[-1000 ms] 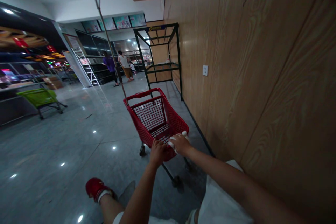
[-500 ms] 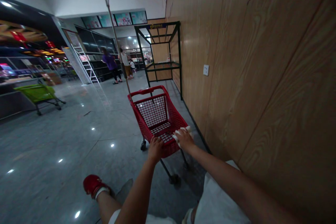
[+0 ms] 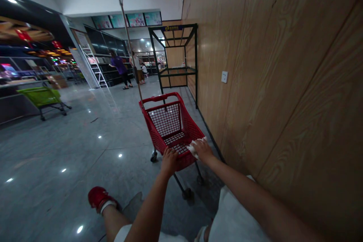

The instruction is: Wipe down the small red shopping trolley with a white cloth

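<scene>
A small red shopping cart [image 3: 170, 121] with a mesh basket stands on the grey floor just ahead of me, close to the wooden wall. My left hand [image 3: 169, 160] grips the near rim of the cart, fingers curled over it. My right hand [image 3: 202, 148] rests on the rim's right end, closed over a white cloth [image 3: 193, 147] that pokes out to the left. A thin pole [image 3: 130, 41] rises from the cart's far left corner toward the ceiling. The basket looks empty.
A wood-panelled wall [image 3: 269, 83] with a white socket [image 3: 224, 76] runs along the right. A black metal rack [image 3: 176, 60] stands ahead against it. A green cart [image 3: 42, 97] is far left, a ladder [image 3: 95, 66] and two people [image 3: 127, 69] further back. My red shoe [image 3: 98, 197] is forward.
The cart has rolled a little further ahead and to the right along the wall, with both hands staying on its rim. The view has shifted forward.
</scene>
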{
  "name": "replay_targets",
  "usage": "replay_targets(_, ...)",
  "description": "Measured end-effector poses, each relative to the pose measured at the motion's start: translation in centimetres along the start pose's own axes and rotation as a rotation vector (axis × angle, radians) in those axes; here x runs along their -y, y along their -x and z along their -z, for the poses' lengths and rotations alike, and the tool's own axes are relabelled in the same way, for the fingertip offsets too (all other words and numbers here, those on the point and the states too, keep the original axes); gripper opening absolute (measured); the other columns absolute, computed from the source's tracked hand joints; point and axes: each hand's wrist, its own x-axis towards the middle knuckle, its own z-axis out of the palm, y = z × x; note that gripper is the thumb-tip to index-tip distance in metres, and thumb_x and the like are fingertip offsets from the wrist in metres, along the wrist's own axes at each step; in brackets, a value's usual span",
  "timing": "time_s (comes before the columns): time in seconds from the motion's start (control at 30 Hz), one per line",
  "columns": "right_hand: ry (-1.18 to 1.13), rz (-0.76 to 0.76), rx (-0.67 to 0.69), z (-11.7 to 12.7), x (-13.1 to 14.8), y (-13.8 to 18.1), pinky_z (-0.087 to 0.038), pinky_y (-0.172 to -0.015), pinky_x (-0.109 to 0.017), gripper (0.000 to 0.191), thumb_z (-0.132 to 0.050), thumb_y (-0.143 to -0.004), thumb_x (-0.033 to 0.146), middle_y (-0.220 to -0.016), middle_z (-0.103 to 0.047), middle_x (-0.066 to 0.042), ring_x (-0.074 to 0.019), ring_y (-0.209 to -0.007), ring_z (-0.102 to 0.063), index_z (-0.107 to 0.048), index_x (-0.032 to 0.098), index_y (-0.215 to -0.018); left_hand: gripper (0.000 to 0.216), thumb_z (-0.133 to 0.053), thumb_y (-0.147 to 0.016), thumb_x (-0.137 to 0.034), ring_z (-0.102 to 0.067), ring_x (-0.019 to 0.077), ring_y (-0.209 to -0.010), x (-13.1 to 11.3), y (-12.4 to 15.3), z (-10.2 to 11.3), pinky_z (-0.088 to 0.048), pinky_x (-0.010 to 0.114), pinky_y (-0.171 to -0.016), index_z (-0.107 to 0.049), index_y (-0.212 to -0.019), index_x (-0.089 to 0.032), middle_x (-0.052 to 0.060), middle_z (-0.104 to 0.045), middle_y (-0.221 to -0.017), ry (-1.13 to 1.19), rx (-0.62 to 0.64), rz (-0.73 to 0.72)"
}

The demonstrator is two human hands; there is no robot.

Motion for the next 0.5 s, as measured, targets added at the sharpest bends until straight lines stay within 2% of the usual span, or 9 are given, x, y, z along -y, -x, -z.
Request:
replay_targets(0.1,-0.023,-0.032,0.021,-0.2,2.0,0.0,-0.028,-0.108,-0.041,0.031,-0.046,-0.092,0.015,-0.119,-0.060,-0.009,-0.0231,-0.117,-0.047,-0.062,0.020,-0.118,0.012,-0.063,-0.077,-0.024,-0.052,0.0246,-0.107,-0.9,-0.1,-0.3,-0.026,0.048,-0.112,-0.066,-0.088,-0.023,0.006,-0.064,-0.099,0.012,-0.001,0.041)
replay_targets(0.2,-0.063,0.058,-0.005,-1.7,5.8,0.2,-0.026,-0.110,-0.041,0.040,-0.046,-0.090,0.015,-0.125,-0.057,-0.010,-0.0242,-0.119,-0.045,-0.056,0.019,-0.128,0.021,-0.058,-0.078,-0.018,-0.052,0.0239,-0.107,-1.1,0.0,-0.4,-0.024,0.047,-0.112,-0.067,-0.096,-0.023,0.005,-0.065,-0.101,0.033,-0.012,0.054)
replay_targets(0.27,-0.073,0.113,-0.043,-2.6,7.2,0.5,-0.026,-0.110,-0.042,0.047,-0.046,-0.089,0.016,-0.129,-0.055,-0.011,-0.0252,-0.122,-0.044,-0.049,0.018,-0.135,0.027,-0.058,-0.077,-0.016,-0.052,0.0235,-0.108,-0.9,0.2,-0.3,-0.024,0.047,-0.113,-0.066,-0.102,-0.022,0.006,-0.065,-0.104,0.053,-0.015,0.036)
replay_targets(0.33,-0.070,0.157,-0.053,-2.8,6.7,0.7,-0.027,-0.110,-0.043,0.048,-0.047,-0.089,0.017,-0.130,-0.054,-0.011,-0.0256,-0.121,-0.044,-0.048,0.020,-0.136,0.025,-0.058,-0.078,-0.018,-0.052,0.0232,-0.108,-0.6,0.4,-0.1,-0.023,0.046,-0.113,-0.066,-0.101,-0.022,0.006,-0.065,-0.104,0.057,-0.005,0.017)
replay_targets(0.4,-0.057,0.170,-0.032,-2.3,4.6,0.8,-0.026,-0.109,-0.047,0.042,-0.050,-0.088,0.020,-0.128,-0.056,-0.009,-0.0255,-0.117,-0.047,-0.053,0.023,-0.130,0.017,-0.057,-0.080,-0.020,-0.052,0.0228,-0.107,-0.4,0.4,0.1,-0.023,0.046,-0.113,-0.067,-0.094,-0.022,0.006,-0.065,-0.100,0.042,0.008,0.006)
replay_targets(0.5,-0.026,0.094,-0.019,-0.8,0.9,0.6,-0.025,-0.108,-0.049,0.033,-0.054,-0.087,0.021,-0.122,-0.059,-0.009,-0.0253,-0.114,-0.049,-0.060,0.023,-0.119,0.010,-0.059,-0.079,-0.020,-0.052,0.0233,-0.107,-0.5,0.3,0.2,-0.024,0.047,-0.113,-0.066,-0.085,-0.021,0.006,-0.064,-0.096,0.020,0.018,0.005)
